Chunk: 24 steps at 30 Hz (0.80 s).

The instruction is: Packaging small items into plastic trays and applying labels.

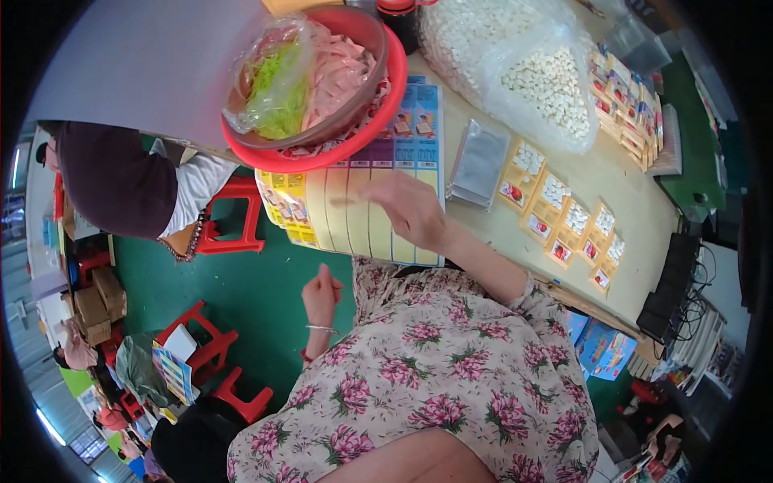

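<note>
My right hand [405, 211] reaches over a stack of printed card sheets [378, 221] with yellow, purple and blue parts at the table's near edge. Motion smears its fingers, and nothing can be made out in them. Away from the table, over the green floor, my left hand [320, 296] hangs with its fingers curled in and thumb up; nothing shows in it. Partly on the sheets stands a red basin [354, 157], with a brown bowl [314, 133] in it. The bowl holds pink pieces and a clear bag of bright green pieces [278, 88].
Right of the sheets lie a stack of clear plastic sleeves [478, 165] and several small wooden trays [546, 211] with white pieces. Behind is a large clear bag of white pieces [531, 80]. Red stools [241, 217] and another person [121, 177] are at the left.
</note>
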### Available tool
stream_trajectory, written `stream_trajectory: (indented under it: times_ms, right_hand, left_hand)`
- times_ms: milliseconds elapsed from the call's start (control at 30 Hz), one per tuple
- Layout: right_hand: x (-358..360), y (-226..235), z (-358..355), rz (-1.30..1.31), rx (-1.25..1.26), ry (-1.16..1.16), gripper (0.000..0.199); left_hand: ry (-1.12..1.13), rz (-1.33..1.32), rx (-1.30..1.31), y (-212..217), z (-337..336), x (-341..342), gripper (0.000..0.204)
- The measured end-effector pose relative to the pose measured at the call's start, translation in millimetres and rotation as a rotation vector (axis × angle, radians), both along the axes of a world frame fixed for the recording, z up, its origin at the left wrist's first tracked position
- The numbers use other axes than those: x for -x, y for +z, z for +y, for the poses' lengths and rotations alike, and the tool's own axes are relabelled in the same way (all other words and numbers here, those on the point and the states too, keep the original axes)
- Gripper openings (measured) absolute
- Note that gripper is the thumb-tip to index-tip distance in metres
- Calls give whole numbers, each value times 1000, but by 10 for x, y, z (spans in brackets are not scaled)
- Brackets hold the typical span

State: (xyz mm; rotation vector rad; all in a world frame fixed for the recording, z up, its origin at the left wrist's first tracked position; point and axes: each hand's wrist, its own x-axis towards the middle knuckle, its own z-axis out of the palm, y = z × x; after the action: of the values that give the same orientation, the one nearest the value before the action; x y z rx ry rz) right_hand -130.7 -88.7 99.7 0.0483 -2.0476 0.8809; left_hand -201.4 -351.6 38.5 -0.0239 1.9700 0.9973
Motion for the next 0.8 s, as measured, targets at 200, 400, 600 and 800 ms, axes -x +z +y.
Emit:
stream_trajectory:
  times_ms: [200,400,600,800]
  right_hand:
    - [-601,394,-37,-33,-121,340,26]
    - [-1252,208,99,-153,235,-56,22]
    - [-1468,245,295,-540,1336,-138,16]
    - [-1407,87,872,-553,1149,-296,18]
  left_hand:
    - [416,-777,-677,906,1150,10,51]
    - [160,-427,-993,743,1912,-227,39]
    - [-62,-180,-938,811,2362,-737,40]
    - [-295,357,-897,241,2839,-432,37]
